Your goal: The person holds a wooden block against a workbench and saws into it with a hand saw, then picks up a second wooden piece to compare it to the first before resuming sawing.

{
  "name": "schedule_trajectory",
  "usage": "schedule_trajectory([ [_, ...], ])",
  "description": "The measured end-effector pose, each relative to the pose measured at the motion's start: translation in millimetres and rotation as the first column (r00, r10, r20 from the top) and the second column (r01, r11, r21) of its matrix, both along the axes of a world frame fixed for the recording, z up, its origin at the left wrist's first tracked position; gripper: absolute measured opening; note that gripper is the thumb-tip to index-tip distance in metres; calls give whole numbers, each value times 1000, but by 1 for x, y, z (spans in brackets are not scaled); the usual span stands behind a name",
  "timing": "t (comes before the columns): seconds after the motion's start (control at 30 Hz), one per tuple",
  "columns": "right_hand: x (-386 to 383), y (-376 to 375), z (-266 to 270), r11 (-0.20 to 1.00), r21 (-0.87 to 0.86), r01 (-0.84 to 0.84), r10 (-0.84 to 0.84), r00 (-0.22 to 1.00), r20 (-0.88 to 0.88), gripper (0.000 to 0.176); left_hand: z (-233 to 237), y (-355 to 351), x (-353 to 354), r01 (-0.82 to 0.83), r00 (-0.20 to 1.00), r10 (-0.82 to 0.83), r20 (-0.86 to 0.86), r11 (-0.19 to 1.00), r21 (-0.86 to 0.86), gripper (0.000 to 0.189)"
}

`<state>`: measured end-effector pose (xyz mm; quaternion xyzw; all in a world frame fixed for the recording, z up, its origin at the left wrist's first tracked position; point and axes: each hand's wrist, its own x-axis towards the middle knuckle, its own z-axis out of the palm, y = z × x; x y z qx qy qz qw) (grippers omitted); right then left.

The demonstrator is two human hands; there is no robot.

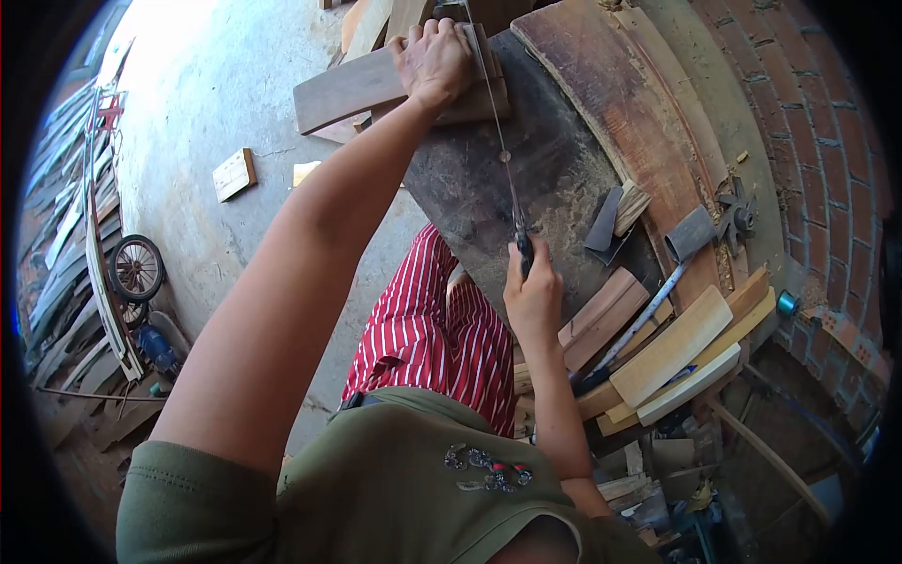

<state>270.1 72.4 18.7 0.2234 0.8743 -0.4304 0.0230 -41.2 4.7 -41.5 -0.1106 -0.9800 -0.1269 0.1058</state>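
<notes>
LH [435, 61] on wood [349, 91], RH [534, 289] w/ saw [518, 218]

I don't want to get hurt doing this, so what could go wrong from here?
The saw passes close beside your left hand, so a slip might cut your fingers. Only that hand seems to steady the wood, with no clamp in sight, so it could twist and bind the blade.

Left of the saw [498, 108], the bare table [446, 193] gives free passage (only narrow); at right, the tool [691, 235] and boards [672, 343] obstruct the way.
</notes>
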Motion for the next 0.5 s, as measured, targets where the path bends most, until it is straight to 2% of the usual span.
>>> schedule_trajectory([
  [0.07,-75,0,-19,1000,21,-7,8,998,-64,20,-1,-4,-2,5,999,-5,-34,1000,5,37],
  [0.17,-83,3,-9,1000,-10,4,-4,1000,4,19,-5,-3,-3,-6,999,6,-33,1000,4,37],
  [0.23,-19,-5,0,1000,-8,17,-18,999,-36,21,1,-1,2,-10,1000,10,27,1000,-4,39],
  [0.27,18,-9,2,999,-15,30,-30,1000,-1,23,5,-1,-1,-15,998,17,66,1000,-19,40],
  [0.3,47,-13,7,997,57,47,-45,998,-46,24,5,-2,0,-19,999,19,43,1000,-7,40],
  [0.37,41,-7,7,998,23,53,-53,999,-7,24,4,-5,0,-15,999,15,39,1000,-12,41],
  [0.4,32,-3,7,998,-1,61,-61,998,33,23,4,-2,0,-8,999,8,37,1000,-8,41],
  [0.5,-73,0,-18,1000,22,5,-3,996,-87,21,6,-2,-1,-10,999,11,35,1000,-24,41],
])
